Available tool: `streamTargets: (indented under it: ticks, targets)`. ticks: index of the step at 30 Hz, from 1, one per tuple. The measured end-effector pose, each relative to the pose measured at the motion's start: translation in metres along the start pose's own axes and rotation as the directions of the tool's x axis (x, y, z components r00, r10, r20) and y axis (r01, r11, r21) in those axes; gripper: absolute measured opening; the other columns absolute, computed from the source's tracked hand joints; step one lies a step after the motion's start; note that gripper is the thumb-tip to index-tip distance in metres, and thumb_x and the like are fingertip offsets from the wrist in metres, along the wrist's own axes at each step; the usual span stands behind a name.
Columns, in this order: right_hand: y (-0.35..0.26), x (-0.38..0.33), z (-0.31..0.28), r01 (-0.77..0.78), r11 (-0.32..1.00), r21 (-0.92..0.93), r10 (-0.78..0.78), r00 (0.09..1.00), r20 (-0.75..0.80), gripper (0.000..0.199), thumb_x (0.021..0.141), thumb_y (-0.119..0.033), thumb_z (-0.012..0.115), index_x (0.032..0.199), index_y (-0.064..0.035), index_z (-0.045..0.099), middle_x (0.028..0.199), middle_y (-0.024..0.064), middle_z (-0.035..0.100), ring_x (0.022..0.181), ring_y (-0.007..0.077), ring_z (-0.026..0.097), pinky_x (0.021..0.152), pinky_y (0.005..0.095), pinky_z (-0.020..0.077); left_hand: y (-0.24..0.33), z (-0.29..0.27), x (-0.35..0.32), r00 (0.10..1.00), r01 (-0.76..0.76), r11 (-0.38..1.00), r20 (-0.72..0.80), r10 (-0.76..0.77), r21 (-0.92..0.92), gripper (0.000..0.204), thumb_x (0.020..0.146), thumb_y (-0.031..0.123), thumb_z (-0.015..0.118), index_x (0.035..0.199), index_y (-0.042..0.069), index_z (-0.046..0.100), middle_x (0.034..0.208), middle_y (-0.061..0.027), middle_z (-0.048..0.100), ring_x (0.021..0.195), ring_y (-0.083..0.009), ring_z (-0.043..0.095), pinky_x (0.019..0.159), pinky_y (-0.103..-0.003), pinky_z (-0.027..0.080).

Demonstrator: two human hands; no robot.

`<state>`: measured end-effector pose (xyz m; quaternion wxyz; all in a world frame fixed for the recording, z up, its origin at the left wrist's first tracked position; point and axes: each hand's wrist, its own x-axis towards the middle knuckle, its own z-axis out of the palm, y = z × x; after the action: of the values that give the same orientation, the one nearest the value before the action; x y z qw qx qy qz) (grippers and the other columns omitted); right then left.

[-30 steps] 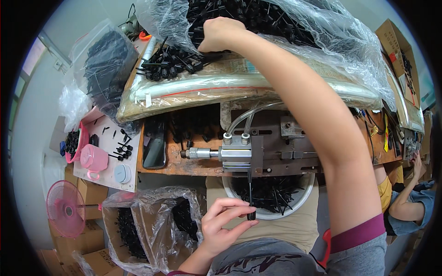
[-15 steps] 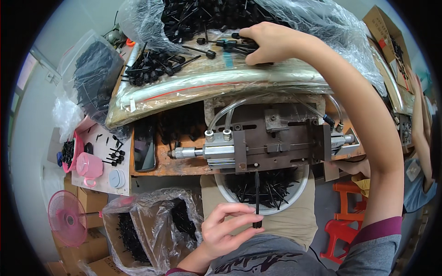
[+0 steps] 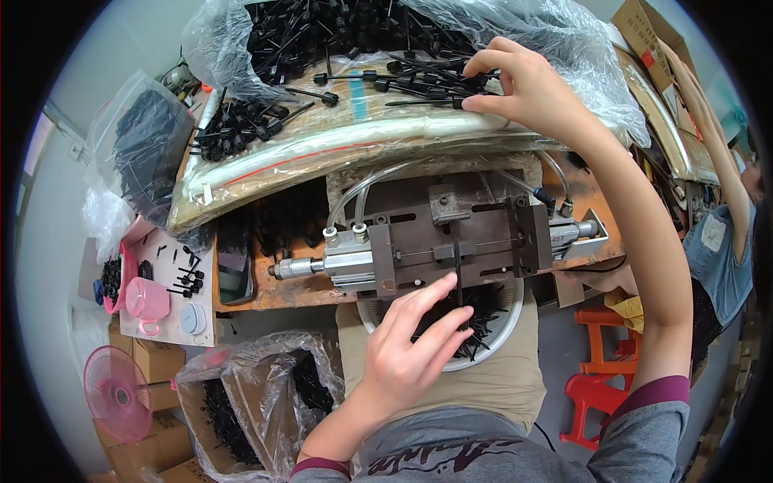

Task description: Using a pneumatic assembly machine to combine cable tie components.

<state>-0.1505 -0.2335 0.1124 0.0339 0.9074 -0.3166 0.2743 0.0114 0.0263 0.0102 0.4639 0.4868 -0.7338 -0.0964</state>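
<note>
My left hand [image 3: 412, 348] is closed on a thin black rod [image 3: 458, 272], pinched between thumb and fingers. The rod points away from me, its far end at the small metal block in the middle of the bench fixture [image 3: 403, 282]. My fingers hide its near end. Farther off, my right hand [image 3: 527, 92] is over a pile of black knob-headed rods [image 3: 415, 80] on a plastic-wrapped board [image 3: 322, 145]. Its thumb touches the head of the nearest one, while the index finger stays apart from the thumb. Below the fixture, a white basket [image 3: 515, 322] of black rods sits on my lap.
Clear air hoses [image 3: 346, 193] arch over the fixture. At lower left stands a plastic-lined box [image 3: 266, 394] of black parts, beside a pink fan [image 3: 118, 394]. A pink mug [image 3: 147, 302] is on the left side table. Red stools [image 3: 596, 402] and another person's arm [image 3: 717, 137] are at right.
My left hand has moved away from me, bringing the rod up to the fixture's middle block. My right hand has shifted right over the pile. The whole view has shifted slightly.
</note>
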Motion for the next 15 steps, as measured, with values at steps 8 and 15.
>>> streamTargets:
  ticks: [8,15]
  targets:
    - [0.015,-0.009,0.001,0.028,0.994,0.102,-0.015,0.991,-0.131,0.014,0.083,-0.008,0.072,0.094,-0.0025,0.068,0.089,0.003,0.064,0.076,0.0141,0.065,0.07,0.0256,0.053,-0.008,0.018,0.001,1.0,-0.004,0.987,0.004,0.003,0.163,0.028,0.07,0.006,0.08,0.096,0.001,0.07,0.126,-0.0167,0.063,0.099,-0.0308,0.067,0.082,-0.035,0.056]
    - [0.021,-0.014,-0.012,-0.23,0.866,0.444,0.342,0.92,-0.191,0.013,0.091,-0.01,0.067,0.101,-0.0026,0.07,0.092,0.0033,0.07,0.084,0.0106,0.069,0.074,0.0252,0.0543,-0.014,0.026,0.005,0.996,-0.063,0.958,0.085,0.041,0.278,0.025,0.074,0.007,0.077,0.096,0.0,0.068,0.126,-0.0154,0.064,0.087,-0.0278,0.069,0.082,-0.036,0.056]
